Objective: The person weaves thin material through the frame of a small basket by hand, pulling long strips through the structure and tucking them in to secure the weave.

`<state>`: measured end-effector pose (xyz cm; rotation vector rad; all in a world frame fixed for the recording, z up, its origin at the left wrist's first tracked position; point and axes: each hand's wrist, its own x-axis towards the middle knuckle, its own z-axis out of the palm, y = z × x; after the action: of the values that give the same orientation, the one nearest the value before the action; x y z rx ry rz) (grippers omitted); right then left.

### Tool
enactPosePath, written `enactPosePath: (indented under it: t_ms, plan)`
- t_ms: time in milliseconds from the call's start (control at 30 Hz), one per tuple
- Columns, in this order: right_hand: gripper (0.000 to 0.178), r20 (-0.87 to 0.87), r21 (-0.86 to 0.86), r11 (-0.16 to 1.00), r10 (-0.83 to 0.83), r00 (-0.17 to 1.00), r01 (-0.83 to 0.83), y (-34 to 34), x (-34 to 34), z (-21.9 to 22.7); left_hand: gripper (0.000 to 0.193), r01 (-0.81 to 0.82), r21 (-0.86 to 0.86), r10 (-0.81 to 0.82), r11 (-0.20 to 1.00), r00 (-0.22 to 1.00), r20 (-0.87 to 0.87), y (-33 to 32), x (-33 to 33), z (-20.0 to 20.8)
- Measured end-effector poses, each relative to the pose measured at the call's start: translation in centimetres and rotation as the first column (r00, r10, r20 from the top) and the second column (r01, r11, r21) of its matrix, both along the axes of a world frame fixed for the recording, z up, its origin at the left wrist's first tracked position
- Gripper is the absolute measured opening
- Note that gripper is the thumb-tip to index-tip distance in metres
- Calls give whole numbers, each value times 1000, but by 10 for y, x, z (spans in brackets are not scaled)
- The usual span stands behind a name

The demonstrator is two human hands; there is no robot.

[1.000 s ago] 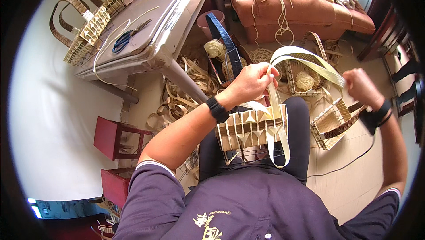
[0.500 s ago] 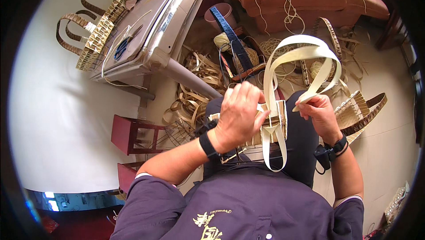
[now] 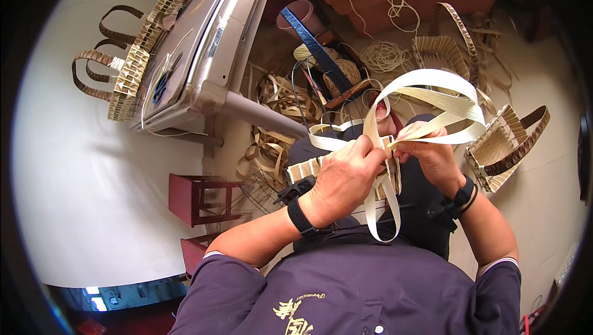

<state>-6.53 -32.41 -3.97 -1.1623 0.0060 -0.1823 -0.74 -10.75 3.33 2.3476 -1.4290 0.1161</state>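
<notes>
Head view, looking down at a seated person's lap. The left hand is closed over the top edge of a small woven basket of pale strips, which rests on the person's dark trousers. The right hand, just beside the left, pinches a long pale strip between thumb and fingers; the strip arcs up and away in a wide loop above both hands, and its loose ends hang down past the basket toward the shirt. Each wrist carries a dark band. On the floor to the right lies a finished basket with a brown handle. Ahead of the knees lie heaps of loose strips, a coil of cord and a blue strap. At left stands a grey desk with more woven bags along its far edge, and a red stool beneath it.
</notes>
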Motion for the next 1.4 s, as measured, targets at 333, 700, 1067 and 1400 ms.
enactPosePath:
  t_ms: [333,700,1067,1400]
  plan:
    - [11,134,-5,999,33,990,-32,6,1,-31,23,-122,153,124,981,992,-2,-3,-11,9]
    - [14,380,-444,891,93,920,93,-11,10,-13,24,-103,230,191,968,894,-406,-8,8,7]
    - [1,289,-638,770,266,919,-22,-13,18,3,19,-69,324,183,943,924,-337,-7,12,13]
    - [20,487,-684,724,361,795,91,-29,37,9,15,-133,287,310,949,217,-925,-5,17,15]
